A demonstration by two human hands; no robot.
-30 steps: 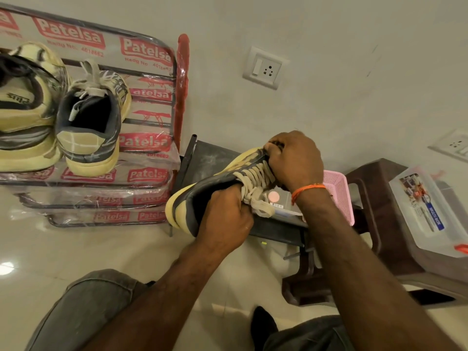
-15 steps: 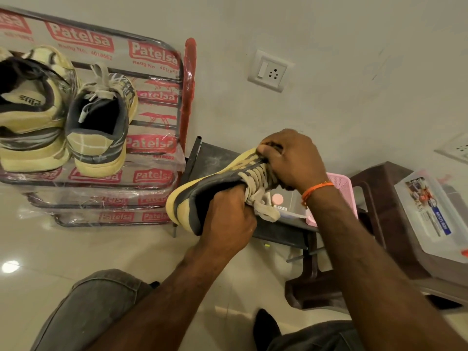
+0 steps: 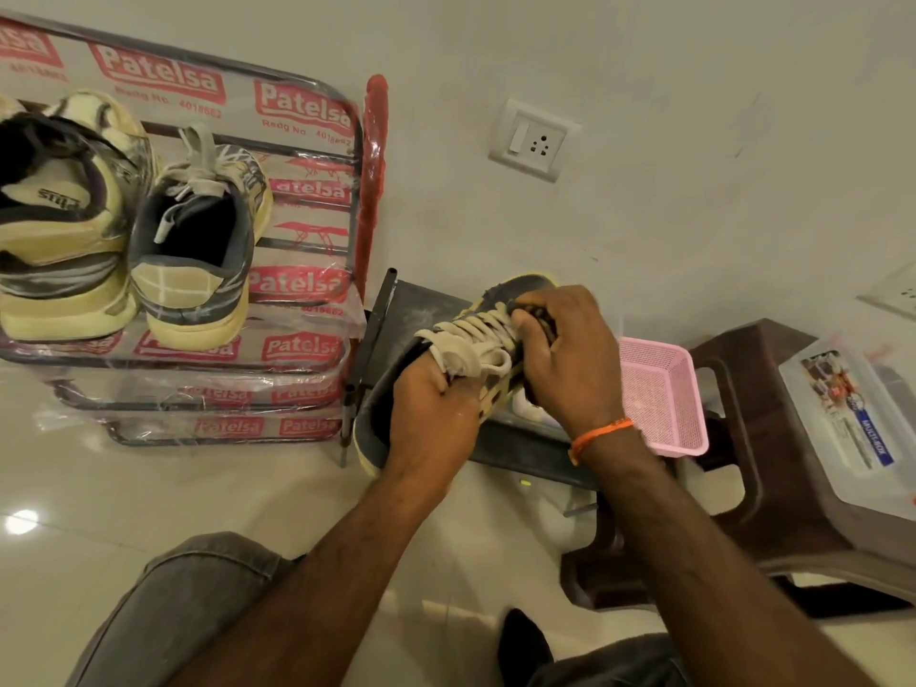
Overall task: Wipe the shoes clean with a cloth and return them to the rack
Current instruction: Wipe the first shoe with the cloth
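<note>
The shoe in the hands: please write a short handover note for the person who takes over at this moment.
Left hand: grips the held sneaker at its heel end.
Right hand: fingers curl round the laced upper of the same sneaker.
The held sneaker is off the floor, in front of a dark low stand, to the right of the shoe rack.
Two sneakers stand on the rack's top shelf.
No cloth is clearly seen; something pale shows under the right hand, I cannot tell what.
Left to do: finish wiping this sneaker and put it on the rack.
</note>
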